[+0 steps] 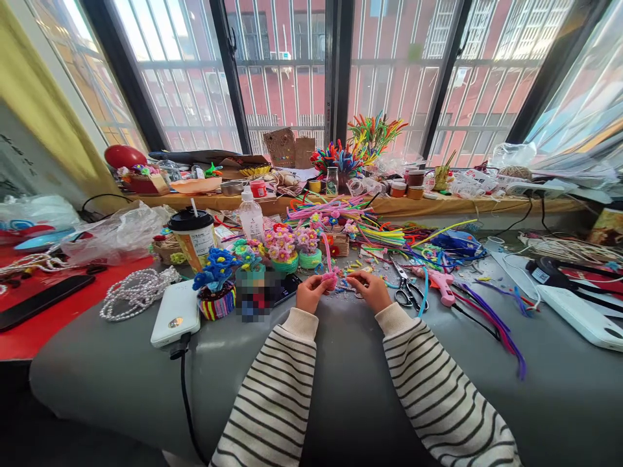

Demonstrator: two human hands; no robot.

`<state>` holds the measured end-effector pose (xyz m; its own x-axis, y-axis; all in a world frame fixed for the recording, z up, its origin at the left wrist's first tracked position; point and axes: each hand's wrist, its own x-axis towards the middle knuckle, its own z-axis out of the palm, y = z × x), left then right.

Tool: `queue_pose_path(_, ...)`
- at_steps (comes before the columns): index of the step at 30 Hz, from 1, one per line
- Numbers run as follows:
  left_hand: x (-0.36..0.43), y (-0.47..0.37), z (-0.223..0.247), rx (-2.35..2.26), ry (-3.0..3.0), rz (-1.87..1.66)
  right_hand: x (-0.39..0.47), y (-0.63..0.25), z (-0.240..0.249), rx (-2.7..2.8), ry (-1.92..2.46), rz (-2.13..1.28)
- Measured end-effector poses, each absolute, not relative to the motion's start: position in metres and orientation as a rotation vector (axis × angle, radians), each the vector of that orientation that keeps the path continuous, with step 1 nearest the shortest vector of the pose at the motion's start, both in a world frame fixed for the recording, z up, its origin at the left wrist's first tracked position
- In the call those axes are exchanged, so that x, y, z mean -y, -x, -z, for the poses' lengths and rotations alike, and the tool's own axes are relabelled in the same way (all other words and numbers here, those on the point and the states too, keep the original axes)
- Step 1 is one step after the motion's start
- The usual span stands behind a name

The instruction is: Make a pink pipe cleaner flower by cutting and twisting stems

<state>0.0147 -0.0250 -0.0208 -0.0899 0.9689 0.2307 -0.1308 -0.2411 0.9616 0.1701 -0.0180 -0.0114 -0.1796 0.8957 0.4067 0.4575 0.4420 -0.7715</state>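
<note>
My left hand (310,296) pinches a pink pipe-cleaner flower (329,281), from which a longer pink strand rises and curves to the left. Just right of it, my right hand (372,292) has thumb and fingertips pressed together; whatever may be between them is too small to make out. The two hands are a short gap apart above the grey table. Black-handled scissors (405,285) lie beside my right hand, next to a light blue pipe cleaner (424,292) and a pink glue gun (444,287). Small cut scraps are strewn behind my hands.
Pots of pipe-cleaner flowers (281,250) and a blue-flowered pot (217,301) stand left, near a lidded cup (192,237), a white power bank (176,312) and pearl strands (134,293). Loose pipe cleaners (335,211) lie behind. A cluttered sill (292,202) runs under the windows.
</note>
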Motion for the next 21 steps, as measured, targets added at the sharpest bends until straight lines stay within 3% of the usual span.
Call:
queue_pose_path(5, 0.026, -0.015, 0.024, -1.038, -1.403, -1.386, 0.014, -0.147, 0.005, 1.719, 1.034, -0.734)
queue_pose_path(9, 0.027, -0.018, 0.022, -0.973, -1.397, -1.514, 0.013, -0.139, 0.009, 1.612, 1.048, -0.738)
queue_pose_path(21, 0.026, -0.019, 0.024, -0.730, -1.126, -1.321, 0.011, -0.142, 0.012, 1.309, 0.890, -1.228)
